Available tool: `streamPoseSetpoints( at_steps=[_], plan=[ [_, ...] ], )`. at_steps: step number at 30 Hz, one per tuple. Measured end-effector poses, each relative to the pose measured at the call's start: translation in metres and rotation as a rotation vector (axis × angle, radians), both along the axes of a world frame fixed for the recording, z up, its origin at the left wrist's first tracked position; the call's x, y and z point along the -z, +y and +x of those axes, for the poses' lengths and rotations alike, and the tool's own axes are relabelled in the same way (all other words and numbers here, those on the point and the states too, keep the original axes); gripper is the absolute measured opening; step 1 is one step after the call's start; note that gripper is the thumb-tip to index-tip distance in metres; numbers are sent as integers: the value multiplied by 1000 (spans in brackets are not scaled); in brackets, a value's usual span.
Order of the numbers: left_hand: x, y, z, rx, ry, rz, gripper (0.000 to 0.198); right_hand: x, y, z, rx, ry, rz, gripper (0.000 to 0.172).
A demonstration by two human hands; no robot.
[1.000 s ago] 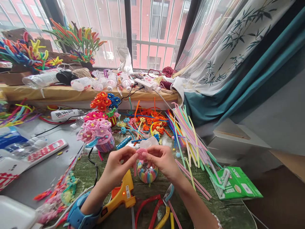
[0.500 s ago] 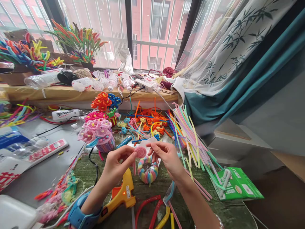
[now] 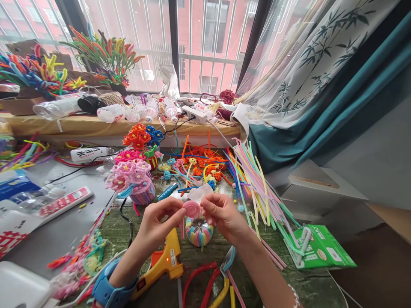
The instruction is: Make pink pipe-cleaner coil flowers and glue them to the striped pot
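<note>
Hands are meeting just above the middle of the green worktop (image 3: pixel 302 291), both working on one small piece. The left hand (image 3: pixel 159 222) is pinching a pink spiral (image 3: pixel 192 209) of fuzzy wire between thumb and forefinger, its grip clenching the coil's left edge. The right hand (image 3: pixel 224 214) is pressing the coil's right edge with thumb and fingertip, so both grips are grasping the same spiral. A short pink stem is hanging down from the coil beside the left thumb.

The spiral is hovering directly over a rainbow-striped pot (image 3: pixel 199 233), which is sitting on the worktop between the two wrists. A yellow glue gun (image 3: pixel 162 259) is lying just beside the left forearm, with a blue wristband (image 3: pixel 105 291) showing on that wrist. Red-handled pliers (image 3: pixel 205 282) are lying near the right forearm. A fan of pastel wire sticks (image 3: pixel 257 184) is spreading out to the right, next to a green packet (image 3: pixel 321 248). A pink flower bouquet (image 3: pixel 130 179) is standing behind the left hand.
</note>
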State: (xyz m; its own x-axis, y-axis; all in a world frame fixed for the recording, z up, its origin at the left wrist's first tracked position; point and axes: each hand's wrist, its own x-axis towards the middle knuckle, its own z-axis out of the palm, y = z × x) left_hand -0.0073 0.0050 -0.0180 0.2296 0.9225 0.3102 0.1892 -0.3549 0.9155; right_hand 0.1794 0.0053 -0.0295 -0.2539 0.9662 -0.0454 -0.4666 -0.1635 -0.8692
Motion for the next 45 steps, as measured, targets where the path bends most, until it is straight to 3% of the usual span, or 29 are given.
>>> streamPoseSetpoints(
  at_steps=[3,6,9,11,13,16,20,28,31,36,42,45],
  plan=[
    [0,-1,0,-24,52,93,17,-1,0,0,43,-15,2,46],
    [1,-1,0,-100,95,238,6,1,1,3,274,-180,137,48],
    [3,-3,-4,-189,280,658,15,4,1,6,419,-402,258,58],
    [5,-6,-9,-216,490,1006,23,4,1,6,387,-449,275,62],
    [7,-13,-14,-228,661,1154,29,2,0,5,333,-422,280,54],
    [7,-25,-16,-249,809,1158,36,-3,-2,2,292,-365,278,24],
    [3,-33,-13,-266,863,1178,42,-8,-5,0,234,-303,265,21],
    [2,-29,-11,-207,773,1180,30,-8,-9,4,49,-278,289,18],
    [5,-29,-13,-221,800,1159,35,-8,-9,4,72,-247,336,12],
    [4,-27,-14,-170,836,1188,35,-6,-7,4,174,-222,354,21],
    [-1,-21,-12,-157,794,1350,27,2,1,6,271,-168,256,39],
    [-2,-22,-11,-168,811,1340,26,2,2,7,252,-170,248,46]
  ],
)
